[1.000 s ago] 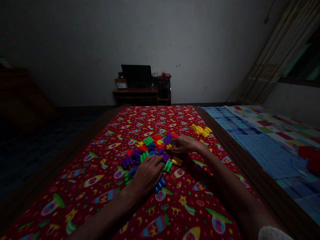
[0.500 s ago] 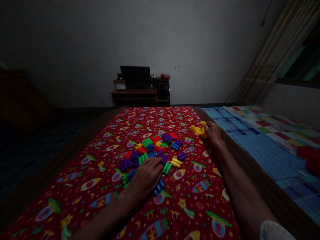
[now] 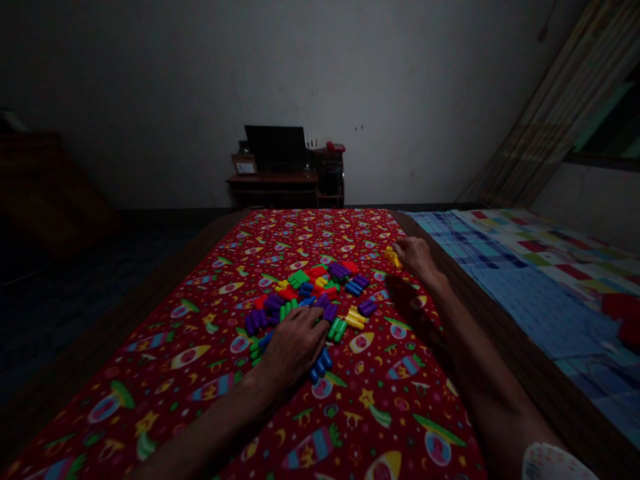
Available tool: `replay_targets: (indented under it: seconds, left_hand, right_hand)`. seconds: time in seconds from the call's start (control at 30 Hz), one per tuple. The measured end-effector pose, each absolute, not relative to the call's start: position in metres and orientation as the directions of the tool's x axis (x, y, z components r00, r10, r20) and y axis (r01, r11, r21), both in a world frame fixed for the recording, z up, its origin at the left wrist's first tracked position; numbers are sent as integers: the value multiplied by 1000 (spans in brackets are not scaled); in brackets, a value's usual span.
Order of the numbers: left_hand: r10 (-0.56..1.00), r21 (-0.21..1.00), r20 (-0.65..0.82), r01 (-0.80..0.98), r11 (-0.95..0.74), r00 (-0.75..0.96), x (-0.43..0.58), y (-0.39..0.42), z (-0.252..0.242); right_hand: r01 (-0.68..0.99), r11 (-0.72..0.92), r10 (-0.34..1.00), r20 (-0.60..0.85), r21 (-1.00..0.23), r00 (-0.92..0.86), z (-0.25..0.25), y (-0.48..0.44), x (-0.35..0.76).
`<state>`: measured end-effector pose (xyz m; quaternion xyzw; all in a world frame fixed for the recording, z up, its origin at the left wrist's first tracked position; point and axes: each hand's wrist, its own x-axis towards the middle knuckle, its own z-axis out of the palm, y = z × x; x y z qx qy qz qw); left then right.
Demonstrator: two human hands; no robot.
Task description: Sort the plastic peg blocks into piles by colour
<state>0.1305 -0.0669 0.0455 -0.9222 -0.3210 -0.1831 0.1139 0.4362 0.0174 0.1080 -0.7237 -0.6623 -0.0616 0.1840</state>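
My left hand rests palm down over the near side of a pile of plastic toy blocks. Its fingers are loosely bent and a little apart, and their tips are hidden among the blocks. Purple blocks lie just beyond the fingers, a green block to their right, and a blue block nearer to me. Farther right, my right hand is raised over the cloth, its fingers pinched on yellow toy blocks that stick out at its left. A shadow falls on the cloth below this hand.
The blocks lie on a red patterned cloth with brown edging. Within the pile are a yellow block and a green block. A blue checked sheet spreads at right. A desk with a monitor stands by the wall.
My right hand has shifted slightly left and the yellow blocks have turned, showing a narrower side. My left hand stays on the pile. The whole view has shifted slightly.
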Motion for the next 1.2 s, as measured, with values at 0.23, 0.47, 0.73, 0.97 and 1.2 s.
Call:
replay_targets:
  seconds: [0.23, 0.47, 0.73, 0.97, 1.2]
  left_hand:
    - [582, 21, 412, 632, -775, 701, 127, -66, 46]
    - [590, 53, 415, 629, -775, 692, 125, -65, 48]
    - [655, 200, 540, 675, -710, 529, 95, -31, 66]
    - [842, 412, 463, 774, -481, 277, 36, 30, 46]
    - [923, 577, 247, 721, -384, 294, 39, 53, 31]
  right_hand:
    - [879, 477, 862, -187, -11, -471, 104, -39, 330]
    - [889, 458, 879, -137, -25, -457, 100, -36, 335]
    - [945, -154, 905, 342, -288, 251, 105, 22, 453]
    - [937, -265, 925, 214, -228, 314, 85, 56, 484]
    - [969, 47, 911, 409, -244, 59, 96, 48, 423]
